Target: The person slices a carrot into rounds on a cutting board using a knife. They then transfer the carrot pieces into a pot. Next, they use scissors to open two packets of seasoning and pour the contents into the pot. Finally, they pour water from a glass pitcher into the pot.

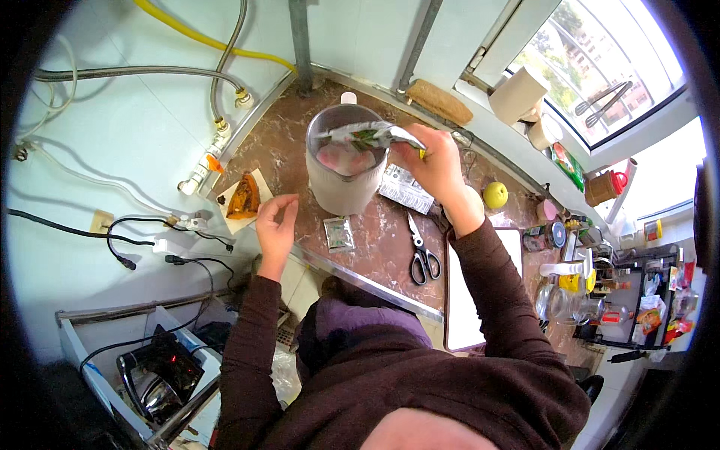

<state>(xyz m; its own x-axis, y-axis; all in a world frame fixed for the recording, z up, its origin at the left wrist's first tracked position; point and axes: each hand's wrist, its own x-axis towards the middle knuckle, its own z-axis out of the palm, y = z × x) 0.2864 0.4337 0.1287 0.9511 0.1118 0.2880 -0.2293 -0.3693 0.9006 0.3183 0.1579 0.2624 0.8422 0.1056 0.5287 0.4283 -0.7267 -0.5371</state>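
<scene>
My right hand point(437, 163) is closed on the end of a silver and green packet point(364, 135). The packet lies tilted across the mouth of a tall whitish jug point(341, 191), partly covering it. Something pale pink point(345, 159) shows inside the jug below the packet. My left hand point(277, 229) is off to the jug's left, apart from it, thumb and fingers loosely spread with nothing in them. In front of the jug lies a small clear-and-green sachet point(339, 234). A silver printed packet point(406, 189) rests beside it, under my right hand.
Black-handled scissors point(424, 262) lie near a white cutting board point(480, 292). An orange-brown wedge point(244, 198) sits on a pale sheet at left. A yellow-green fruit point(495, 195) and several jars point(553, 235) stand at right. Hoses point(142, 73) and cables run along the left wall.
</scene>
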